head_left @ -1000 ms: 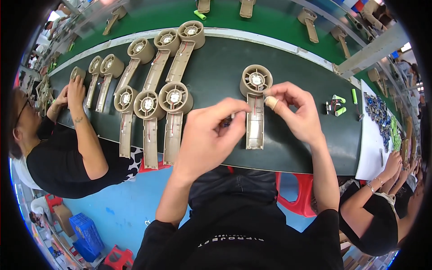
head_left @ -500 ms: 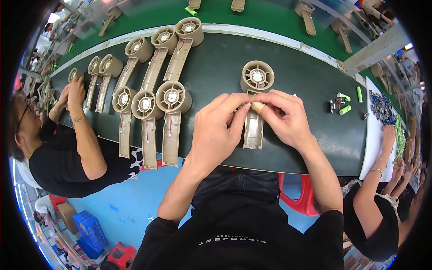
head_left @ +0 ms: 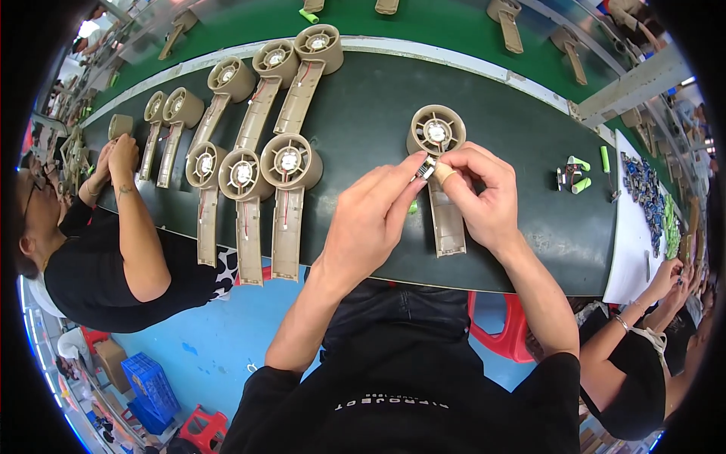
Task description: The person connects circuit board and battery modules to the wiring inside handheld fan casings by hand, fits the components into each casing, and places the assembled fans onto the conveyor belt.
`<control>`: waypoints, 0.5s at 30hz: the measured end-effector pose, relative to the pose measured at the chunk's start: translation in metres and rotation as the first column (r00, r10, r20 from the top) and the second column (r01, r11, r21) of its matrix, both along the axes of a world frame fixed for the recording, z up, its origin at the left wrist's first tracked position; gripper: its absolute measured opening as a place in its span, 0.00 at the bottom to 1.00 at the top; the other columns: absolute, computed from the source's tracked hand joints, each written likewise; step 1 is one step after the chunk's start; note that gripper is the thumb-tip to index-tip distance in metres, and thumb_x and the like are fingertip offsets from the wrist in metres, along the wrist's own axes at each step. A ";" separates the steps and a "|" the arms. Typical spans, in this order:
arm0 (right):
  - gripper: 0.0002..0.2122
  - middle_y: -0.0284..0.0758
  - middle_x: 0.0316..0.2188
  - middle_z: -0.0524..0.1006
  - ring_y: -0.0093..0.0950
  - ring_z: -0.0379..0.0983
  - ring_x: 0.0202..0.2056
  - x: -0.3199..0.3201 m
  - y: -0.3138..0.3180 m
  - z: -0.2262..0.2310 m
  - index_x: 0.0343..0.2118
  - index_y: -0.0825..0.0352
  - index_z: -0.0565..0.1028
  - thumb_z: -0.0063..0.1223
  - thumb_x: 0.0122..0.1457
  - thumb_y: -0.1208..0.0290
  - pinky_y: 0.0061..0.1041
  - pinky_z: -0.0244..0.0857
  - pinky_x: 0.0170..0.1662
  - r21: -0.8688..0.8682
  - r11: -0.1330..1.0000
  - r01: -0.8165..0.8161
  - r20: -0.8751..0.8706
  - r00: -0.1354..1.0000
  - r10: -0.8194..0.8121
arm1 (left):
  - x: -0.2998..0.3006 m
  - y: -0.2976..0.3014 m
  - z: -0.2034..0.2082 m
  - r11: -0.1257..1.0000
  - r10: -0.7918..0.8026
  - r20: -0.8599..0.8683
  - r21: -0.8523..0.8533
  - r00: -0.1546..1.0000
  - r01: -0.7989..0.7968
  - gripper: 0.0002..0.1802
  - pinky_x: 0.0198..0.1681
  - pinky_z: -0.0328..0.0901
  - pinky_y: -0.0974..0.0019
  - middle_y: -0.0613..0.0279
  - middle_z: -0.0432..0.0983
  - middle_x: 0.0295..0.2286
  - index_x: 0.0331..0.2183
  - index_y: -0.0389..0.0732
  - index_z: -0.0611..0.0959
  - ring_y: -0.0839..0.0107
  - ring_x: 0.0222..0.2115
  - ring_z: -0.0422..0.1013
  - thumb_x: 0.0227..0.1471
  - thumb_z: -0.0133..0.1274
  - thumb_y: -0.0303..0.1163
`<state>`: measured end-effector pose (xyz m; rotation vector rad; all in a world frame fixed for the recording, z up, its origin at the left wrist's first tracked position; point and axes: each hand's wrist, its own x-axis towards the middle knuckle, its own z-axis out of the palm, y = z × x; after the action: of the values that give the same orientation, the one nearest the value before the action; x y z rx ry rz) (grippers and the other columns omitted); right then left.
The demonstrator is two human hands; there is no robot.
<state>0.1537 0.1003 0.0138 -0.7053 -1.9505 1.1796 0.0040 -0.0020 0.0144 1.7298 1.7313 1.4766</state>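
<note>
A tan handheld-fan half shell (head_left: 448, 227) lies before me, its round fan head (head_left: 436, 130) pointing away. Between thumb and fingers, my left hand (head_left: 367, 212) pinches a small circuit board (head_left: 426, 168) just below the fan head. My right hand (head_left: 484, 198), with a tan covering on its thumb, is closed in a pinch against the board's right side. Whatever its fingertips hold is hidden. A bit of a green cylindrical cell (head_left: 413, 206) shows beside the left fingers, mostly covered.
Several similar fan shells (head_left: 287, 227) with red wires stand in rows at left. Boards with green cells (head_left: 575, 175) lie at right, near a white sheet (head_left: 624, 257) piled with circuit boards. Co-workers sit on both sides. A green conveyor (head_left: 431, 38) runs beyond the table.
The shell's handle has swung to the right and its head shifted slightly right. The circuit board and green cell now show at my fingers. The left co-worker's hands moved slightly.
</note>
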 end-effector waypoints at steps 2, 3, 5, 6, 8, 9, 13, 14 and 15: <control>0.03 0.27 0.24 0.71 0.13 0.62 0.23 0.001 -0.001 0.004 0.30 0.73 0.77 0.54 0.53 0.81 0.15 0.53 0.26 -0.035 0.999 -0.011 0.049 0.999 0.013 | -0.001 0.001 -0.001 1.000 0.008 -0.055 0.022 0.998 -0.007 0.18 0.31 0.69 0.66 0.53 0.79 0.30 0.48 0.35 0.81 0.66 0.26 0.76 0.53 0.57 0.18; 0.03 0.27 0.24 0.71 0.13 0.62 0.23 0.001 -0.001 0.005 0.30 0.73 0.77 0.54 0.53 0.81 0.15 0.53 0.26 -0.035 0.999 -0.011 0.049 0.999 0.013 | -0.001 0.002 -0.002 0.999 0.018 -0.111 0.045 0.994 -0.014 0.20 0.30 0.69 0.66 0.54 0.79 0.29 0.48 0.35 0.81 0.66 0.25 0.75 0.52 0.58 0.18; 0.03 0.29 0.25 0.72 0.14 0.63 0.21 0.000 -0.002 0.006 0.31 0.72 0.78 0.57 0.52 0.81 0.16 0.55 0.23 0.103 0.994 0.033 0.084 0.996 -0.041 | -0.002 0.004 -0.004 0.997 0.026 -0.128 0.069 0.991 -0.017 0.20 0.29 0.68 0.66 0.54 0.78 0.28 0.48 0.35 0.81 0.66 0.25 0.74 0.51 0.58 0.18; 0.03 0.29 0.25 0.72 0.14 0.63 0.21 0.000 -0.003 0.007 0.31 0.72 0.78 0.57 0.52 0.81 0.16 0.55 0.23 0.102 0.994 0.033 0.084 0.996 -0.041 | -0.002 0.004 -0.004 0.995 0.034 -0.145 0.095 0.989 -0.020 0.21 0.29 0.68 0.66 0.55 0.78 0.26 0.48 0.35 0.81 0.66 0.24 0.73 0.50 0.59 0.17; 0.05 0.31 0.27 0.75 0.16 0.68 0.20 0.000 -0.005 0.010 0.31 0.71 0.79 0.60 0.50 0.81 0.18 0.61 0.21 0.407 0.907 0.108 0.092 0.983 -0.158 | 0.000 0.003 -0.004 0.995 0.042 -0.150 0.090 0.988 -0.029 0.21 0.28 0.67 0.66 0.55 0.78 0.26 0.48 0.35 0.81 0.66 0.24 0.73 0.50 0.59 0.18; 0.05 0.31 0.27 0.75 0.16 0.68 0.20 0.000 -0.003 0.009 0.31 0.71 0.79 0.60 0.50 0.81 0.18 0.61 0.21 0.407 0.907 0.108 0.092 0.983 -0.158 | 0.001 0.003 -0.004 0.995 0.051 -0.155 0.087 0.987 -0.038 0.21 0.28 0.67 0.66 0.55 0.78 0.26 0.48 0.34 0.81 0.65 0.23 0.73 0.50 0.59 0.18; 0.07 0.34 0.29 0.77 0.22 0.74 0.21 0.001 0.002 0.007 0.31 0.69 0.79 0.62 0.47 0.82 0.21 0.67 0.22 0.662 0.748 0.055 0.095 0.983 -0.157 | 0.003 0.005 -0.007 0.994 0.045 -0.133 0.104 0.990 -0.032 0.20 0.27 0.67 0.65 0.54 0.77 0.25 0.48 0.34 0.81 0.65 0.23 0.72 0.50 0.59 0.18; 0.08 0.34 0.29 0.77 0.24 0.75 0.23 0.001 0.002 0.008 0.31 0.68 0.79 0.62 0.46 0.82 0.22 0.68 0.24 0.679 0.733 0.034 0.116 0.981 -0.153 | 0.003 0.005 -0.007 0.994 0.043 -0.136 0.108 0.990 -0.028 0.20 0.27 0.67 0.65 0.54 0.77 0.25 0.48 0.34 0.81 0.65 0.23 0.72 0.50 0.58 0.18; 0.08 0.34 0.29 0.77 0.24 0.75 0.23 0.001 0.003 0.008 0.31 0.68 0.79 0.62 0.46 0.82 0.22 0.68 0.24 0.679 0.733 0.034 0.118 0.981 -0.155 | 0.003 0.005 -0.007 0.993 0.040 -0.140 0.112 0.989 -0.025 0.20 0.27 0.67 0.65 0.54 0.77 0.25 0.48 0.34 0.81 0.65 0.23 0.72 0.50 0.58 0.18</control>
<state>0.1547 0.1029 0.0218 -0.5012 -2.2435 0.2767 0.0067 0.0031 0.0075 1.9140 1.7856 1.5230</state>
